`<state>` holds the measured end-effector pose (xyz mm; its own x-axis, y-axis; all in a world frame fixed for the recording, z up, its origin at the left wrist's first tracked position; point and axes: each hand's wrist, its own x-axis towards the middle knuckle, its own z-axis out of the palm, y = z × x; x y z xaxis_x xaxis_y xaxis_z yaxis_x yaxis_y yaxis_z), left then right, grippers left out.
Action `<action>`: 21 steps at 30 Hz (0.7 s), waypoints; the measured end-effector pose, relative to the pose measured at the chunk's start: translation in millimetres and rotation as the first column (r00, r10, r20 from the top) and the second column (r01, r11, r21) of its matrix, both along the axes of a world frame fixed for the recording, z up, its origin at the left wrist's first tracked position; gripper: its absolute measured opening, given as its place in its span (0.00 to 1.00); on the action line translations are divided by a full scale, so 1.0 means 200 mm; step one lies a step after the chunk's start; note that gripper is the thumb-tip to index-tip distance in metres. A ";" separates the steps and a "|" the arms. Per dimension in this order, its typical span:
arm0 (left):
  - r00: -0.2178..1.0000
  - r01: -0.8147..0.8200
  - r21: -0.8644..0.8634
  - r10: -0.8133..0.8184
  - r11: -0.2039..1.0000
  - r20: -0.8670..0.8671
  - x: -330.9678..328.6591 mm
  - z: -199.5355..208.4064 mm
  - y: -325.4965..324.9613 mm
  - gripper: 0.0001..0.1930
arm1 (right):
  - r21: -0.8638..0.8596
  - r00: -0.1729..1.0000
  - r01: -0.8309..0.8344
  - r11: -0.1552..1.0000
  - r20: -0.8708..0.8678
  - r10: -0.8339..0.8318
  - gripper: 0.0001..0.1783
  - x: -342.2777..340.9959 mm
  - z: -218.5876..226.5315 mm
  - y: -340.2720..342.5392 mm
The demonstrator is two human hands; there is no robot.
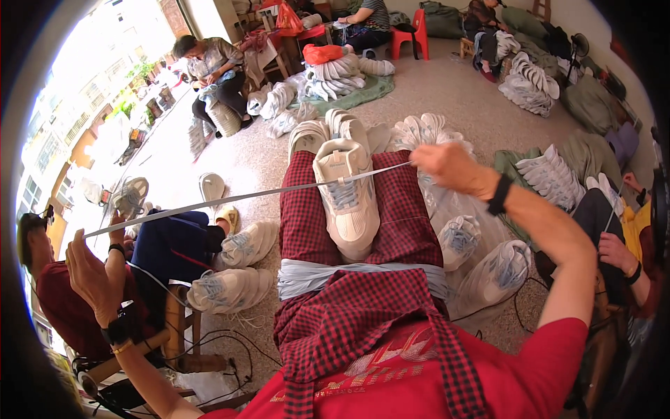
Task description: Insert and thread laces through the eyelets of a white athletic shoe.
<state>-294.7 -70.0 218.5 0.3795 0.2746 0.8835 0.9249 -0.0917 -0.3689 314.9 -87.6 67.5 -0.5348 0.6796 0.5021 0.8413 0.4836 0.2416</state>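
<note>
A white sneaker [352,216] rests between my thighs, its toe toward me, with pale blue-grey lacing over its tongue. A long flat pale shoelace [230,202] stretches taut across the view, passing over the sneaker's upper part. My right hand [450,169] is closed round the lace just beyond the shoe's right side. Far out to the left, my raised left hand [94,279] has the other end of the lace at its fingertips. A bundle of pale loose laces [303,278] lies across my lap, over a red-and-black checked apron [356,300].
Stacked white sneakers [227,290] stand on the floor at my left, more sneakers [506,269] at my right. Co-workers sit close on both sides. Black cables [237,363] trail near a bamboo seat [174,328]. Farther off are shoe piles [335,77] and a red plastic chair [412,35].
</note>
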 end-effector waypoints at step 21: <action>0.592 0.444 0.366 -0.574 0.818 0.565 0.47 -0.35 0.21 0.10 | 0.624 0.723 0.691 0.365 -0.588 -0.362 0.13 0.46 0.29 -0.91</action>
